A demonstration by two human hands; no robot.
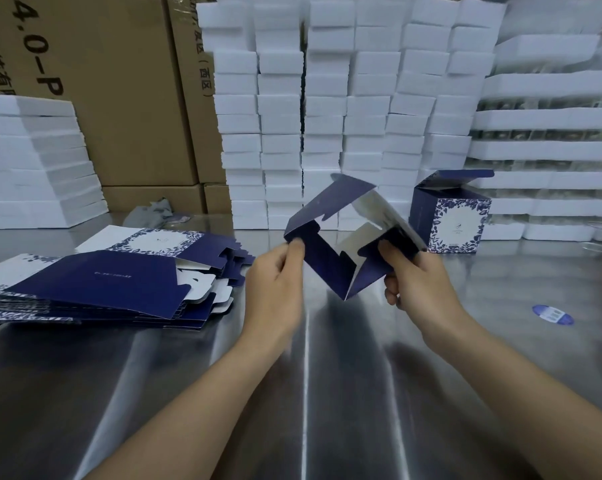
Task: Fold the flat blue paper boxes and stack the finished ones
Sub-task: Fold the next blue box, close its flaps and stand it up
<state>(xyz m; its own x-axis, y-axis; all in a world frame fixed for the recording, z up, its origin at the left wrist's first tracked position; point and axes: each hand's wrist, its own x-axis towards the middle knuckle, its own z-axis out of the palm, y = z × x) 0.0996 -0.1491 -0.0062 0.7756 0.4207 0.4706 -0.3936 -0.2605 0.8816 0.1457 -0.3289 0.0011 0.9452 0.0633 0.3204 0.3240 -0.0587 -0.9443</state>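
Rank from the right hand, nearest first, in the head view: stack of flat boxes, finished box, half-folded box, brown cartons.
1. Half-folded box, gripped by the right hand.
2. Finished box, just behind, right side.
3. Stack of flat boxes, left, across the table.
4. Brown cartons, back left.

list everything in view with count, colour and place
half-folded box: one, dark blue, white inside, held above table centre
flat box blanks: pile, count unclear, blue and white, table left
finished box: one, blue with floral panel, lid flap open, table right
foam blocks: many stacks, white, along the back
cardboard cartons: several, brown, back left
oval sticker: one, blue, table right
table: one, shiny metal, underneath everything
left hand: one, pinches the held box's left corner
right hand: one, grips its right side
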